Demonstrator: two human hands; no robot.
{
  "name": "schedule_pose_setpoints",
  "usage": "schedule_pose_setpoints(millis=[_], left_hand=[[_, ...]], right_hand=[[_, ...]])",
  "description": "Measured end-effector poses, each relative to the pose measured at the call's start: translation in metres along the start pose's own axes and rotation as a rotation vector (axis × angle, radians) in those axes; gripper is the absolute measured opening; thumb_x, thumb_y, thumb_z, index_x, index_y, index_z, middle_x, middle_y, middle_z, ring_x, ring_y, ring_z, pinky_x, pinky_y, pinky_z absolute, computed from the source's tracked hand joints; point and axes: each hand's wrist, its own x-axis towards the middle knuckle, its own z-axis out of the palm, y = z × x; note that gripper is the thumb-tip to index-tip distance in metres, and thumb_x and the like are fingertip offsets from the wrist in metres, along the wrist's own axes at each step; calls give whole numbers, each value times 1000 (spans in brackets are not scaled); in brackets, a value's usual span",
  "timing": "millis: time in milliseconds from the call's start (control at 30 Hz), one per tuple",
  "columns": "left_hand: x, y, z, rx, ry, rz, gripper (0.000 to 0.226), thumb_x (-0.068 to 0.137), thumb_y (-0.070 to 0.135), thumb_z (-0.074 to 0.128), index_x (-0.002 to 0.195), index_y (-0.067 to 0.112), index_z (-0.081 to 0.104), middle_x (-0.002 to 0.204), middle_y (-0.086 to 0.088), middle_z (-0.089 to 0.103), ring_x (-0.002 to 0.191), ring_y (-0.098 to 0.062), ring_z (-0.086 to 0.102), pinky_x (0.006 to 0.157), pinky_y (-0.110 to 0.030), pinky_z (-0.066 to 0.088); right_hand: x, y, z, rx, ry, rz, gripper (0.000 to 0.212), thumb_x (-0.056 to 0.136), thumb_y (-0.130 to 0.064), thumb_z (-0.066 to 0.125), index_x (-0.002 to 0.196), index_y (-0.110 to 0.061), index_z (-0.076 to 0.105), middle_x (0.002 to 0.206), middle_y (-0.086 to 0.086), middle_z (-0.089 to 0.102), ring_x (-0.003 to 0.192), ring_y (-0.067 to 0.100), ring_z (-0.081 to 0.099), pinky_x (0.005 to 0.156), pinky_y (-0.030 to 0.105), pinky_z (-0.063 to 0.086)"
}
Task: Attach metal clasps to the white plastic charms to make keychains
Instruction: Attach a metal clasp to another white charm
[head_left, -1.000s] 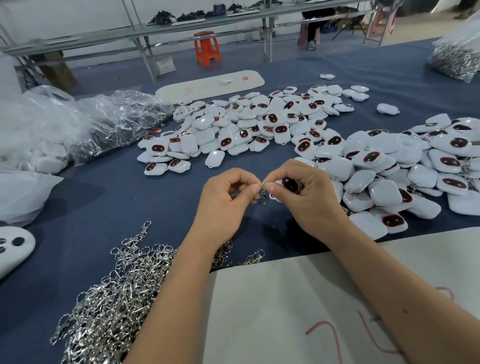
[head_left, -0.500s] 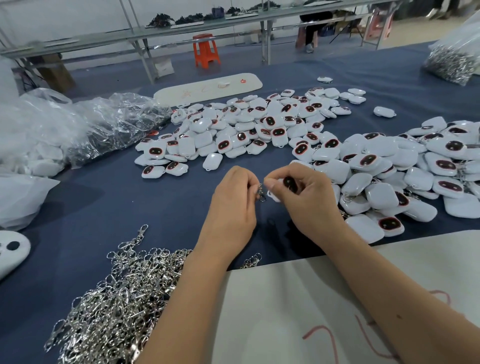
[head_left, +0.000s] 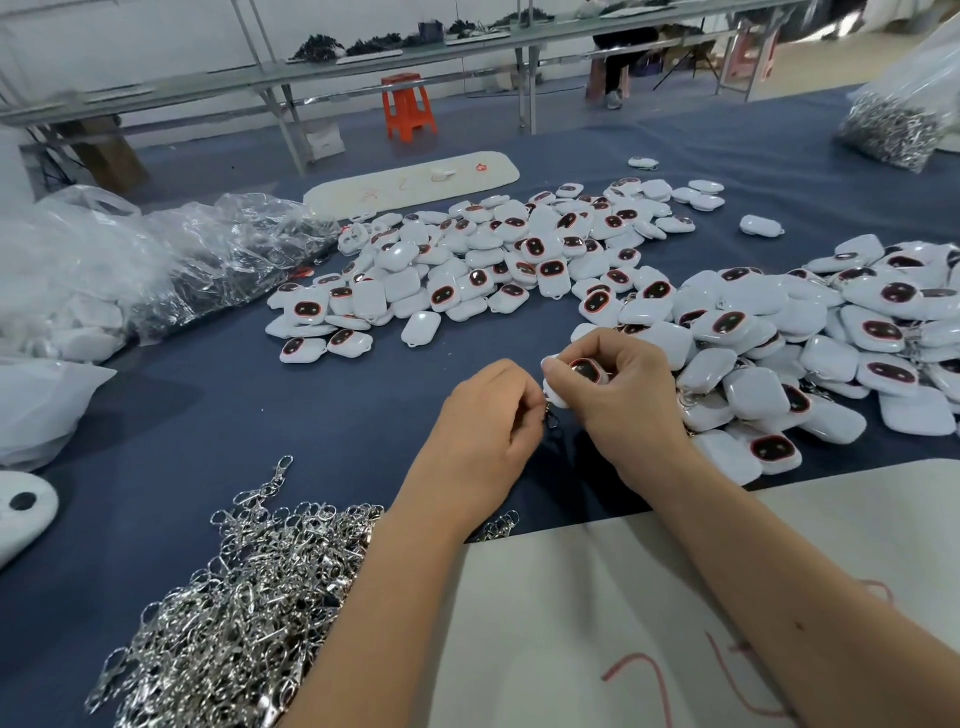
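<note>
Bench (head_left: 218, 415) covered in blue cloth, takes up most of the view. White sheet (head_left: 597, 623) with red pen marks at near edge, under both forearms. Crumpled clear plastic bags (head_left: 156, 260) far left. Big spread of white charms (head_left: 467, 260) mid-bench, many face up with dark red-rimmed ovals; second pile of charms (head_left: 831, 353) on the right, some with clasps showing between them. Heap of loose metal clasps (head_left: 234, 613) near left, beside the left forearm. Another bag of metal parts (head_left: 893, 124) far right corner. Orange stool (head_left: 408, 106) on the floor beyond.

Hands together above the cloth, just in front of the right pile. Right hand (head_left: 623, 410) grips one charm (head_left: 584, 371), dark face up, fingers curled round it. Left hand (head_left: 488, 431) pinches a small clasp (head_left: 550, 418) at the charm's lower edge; clasp hangs down between the two hands. Can't tell if it's hooked on.
</note>
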Motion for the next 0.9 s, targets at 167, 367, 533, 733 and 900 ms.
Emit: schedule_pose_setpoints(millis=[167, 367, 533, 733, 900], left_hand=[[0, 1, 1, 15, -3, 4, 14, 92, 3, 59, 84, 13, 58, 86, 5, 58, 82, -15, 55, 74, -39, 49], [-1, 1, 0, 12, 3, -8, 14, 91, 2, 59, 83, 14, 58, 86, 6, 58, 82, -15, 55, 74, -41, 49], [-1, 1, 0, 37, -5, -24, 13, 93, 3, 58, 85, 14, 58, 88, 6, 57, 83, -15, 54, 74, -38, 48], [-2, 0, 3, 97, -6, -43, 12, 97, 8, 55, 86, 13, 55, 88, 5, 54, 80, -15, 50, 72, -31, 43], [-1, -4, 7, 62, 25, -82, 12, 98, 9, 57, 87, 14, 59, 90, 7, 58, 84, -12, 53, 76, -31, 45]], right_hand=[[-1, 0, 0, -14, 7, -15, 18, 84, -17, 80, 70, -20, 69, 61, -16, 61, 56, 1, 49, 57, 12, 41], [-1, -1, 0, -11, 12, -8, 18, 85, -16, 80, 70, -18, 70, 60, -15, 59, 56, 1, 48, 56, 11, 38], [-3, -4, -1, -46, 1, -19, 19, 85, -17, 79, 69, -21, 70, 63, -14, 63, 60, 2, 50, 60, 14, 42], [-5, -7, 0, -96, -26, -50, 17, 83, -13, 78, 69, -19, 70, 63, -13, 65, 58, 2, 51, 59, 15, 43], [-5, -7, 0, -86, -9, -52, 17, 85, -16, 78, 70, -20, 70, 66, -11, 66, 62, 4, 53, 63, 17, 44]])
